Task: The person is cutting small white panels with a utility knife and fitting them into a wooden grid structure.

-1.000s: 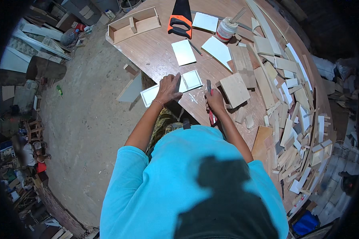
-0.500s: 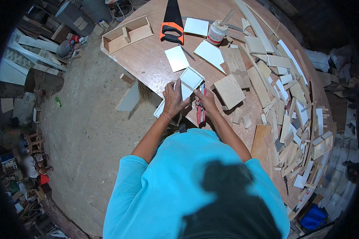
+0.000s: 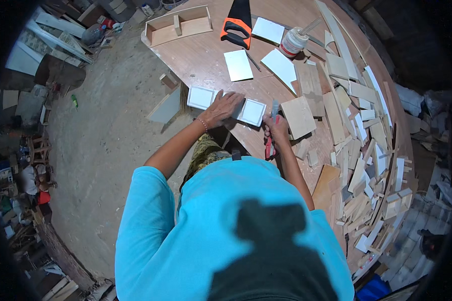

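A long white panel with raised rims (image 3: pixel 252 111) lies across the near edge of the workbench, one end reaching past the table's corner. My left hand (image 3: pixel 223 108) rests across its middle, fingers stretched out over the white surface, covering part of it. In my right hand (image 3: pixel 277 129), just right of the panel's end, is a red utility knife (image 3: pixel 270 149), its grey tip pointing away from me. The fingers are wrapped round the handle. Beyond the panel lie a white square board (image 3: pixel 238 65), a pencil (image 3: pixel 253 60) and a cut white board (image 3: pixel 280 68).
A handsaw (image 3: pixel 236 31), an open wooden box (image 3: pixel 178 26), another white board (image 3: pixel 268 30) and a glue jar with a brush (image 3: pixel 293 41) are at the far side. Wooden blocks (image 3: pixel 298 117) and a heap of offcuts (image 3: pixel 366 145) cover the right side.
The panel has turned from slanting away to lying crosswise. My left hand has gone from gripping its side to lying flat on it. My right hand, with the knife, has come off its end.
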Demonstrator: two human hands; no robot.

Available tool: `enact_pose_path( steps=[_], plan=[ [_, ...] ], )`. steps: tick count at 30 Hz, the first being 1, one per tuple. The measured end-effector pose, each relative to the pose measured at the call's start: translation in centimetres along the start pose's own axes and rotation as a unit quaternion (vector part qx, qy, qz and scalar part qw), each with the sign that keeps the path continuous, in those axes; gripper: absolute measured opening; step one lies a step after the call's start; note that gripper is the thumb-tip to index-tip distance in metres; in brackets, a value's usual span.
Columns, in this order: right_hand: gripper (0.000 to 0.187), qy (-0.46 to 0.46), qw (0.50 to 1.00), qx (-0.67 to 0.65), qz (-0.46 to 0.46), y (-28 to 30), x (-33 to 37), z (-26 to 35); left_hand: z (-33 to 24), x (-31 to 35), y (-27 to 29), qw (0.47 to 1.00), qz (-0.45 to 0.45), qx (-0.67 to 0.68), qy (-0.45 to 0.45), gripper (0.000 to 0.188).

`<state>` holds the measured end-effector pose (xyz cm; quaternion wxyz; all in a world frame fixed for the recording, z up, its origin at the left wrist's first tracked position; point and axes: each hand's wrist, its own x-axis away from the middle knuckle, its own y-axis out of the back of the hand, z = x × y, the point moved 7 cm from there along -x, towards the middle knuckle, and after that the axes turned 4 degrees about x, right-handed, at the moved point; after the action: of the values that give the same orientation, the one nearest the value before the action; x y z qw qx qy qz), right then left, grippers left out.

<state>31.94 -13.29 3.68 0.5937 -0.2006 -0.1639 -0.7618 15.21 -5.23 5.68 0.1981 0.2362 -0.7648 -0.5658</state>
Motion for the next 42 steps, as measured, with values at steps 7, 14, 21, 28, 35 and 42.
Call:
enact_pose_path(
  steps=[7, 14, 21, 28, 35, 42],
  plan=[
    [0.018, -0.017, 0.999, -0.046, 0.002, -0.8, 0.4, -2.7, -0.5, -0.9, -0.5, 0.996, 0.062, -0.017, -0.063, 0.065],
    [0.019, -0.081, 0.997, 0.02, -0.001, -0.5, 0.0, -4.8, -1.1, -1.6, -1.2, 0.993, 0.055, 0.02, -0.102, 0.064],
    [0.024, -0.065, 0.98, 0.19, 0.003, -1.0, 0.7, -3.8, 1.2, 1.2, 0.0, 0.965, -0.212, 0.124, 0.095, 0.044],
    [0.03, 0.026, 0.916, 0.397, -0.048, 0.4, -0.2, -3.1, 0.3, 5.6, -3.2, 0.856, -0.272, 0.333, 0.288, 0.026],
    [0.026, 0.089, 0.928, 0.358, -0.049, -1.1, 0.0, -2.0, -1.0, 6.9, -5.7, 0.743, -0.249, 0.47, 0.405, 0.025],
    [0.023, 0.011, 0.951, 0.31, -0.014, -1.8, -0.4, -2.8, -1.0, 6.7, -5.7, 0.725, -0.271, 0.483, 0.409, 0.025]
  ],
)
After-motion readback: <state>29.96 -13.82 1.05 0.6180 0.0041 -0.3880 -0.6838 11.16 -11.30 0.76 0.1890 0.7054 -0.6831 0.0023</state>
